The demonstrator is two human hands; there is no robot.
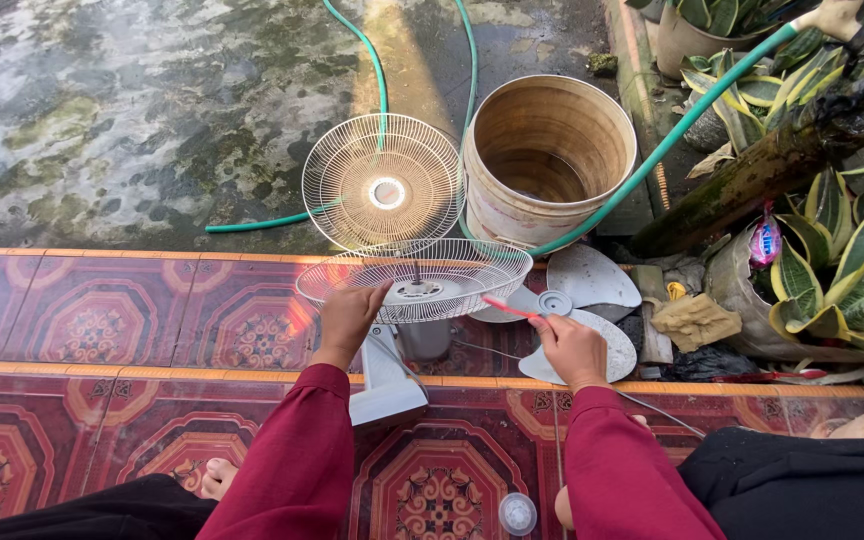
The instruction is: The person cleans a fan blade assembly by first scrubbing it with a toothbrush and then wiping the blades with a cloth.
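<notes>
— What colours are showing on the sleeves (297, 460) and the tiles (102, 310)?
— The sleeves are showing dark red; the tiles are wearing red and orange octagon patterns.
— And the hose (652, 155)?
— It's glowing green beside a tan bucket (549, 160) and white fan guards (384, 180).

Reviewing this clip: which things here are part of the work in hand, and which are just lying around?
In hand:
left hand on the rear fan guard
right hand holding a red brush
fan blade
front fan guard

Lying about:
bucket
green hose
potted plants
small clear cap
</notes>
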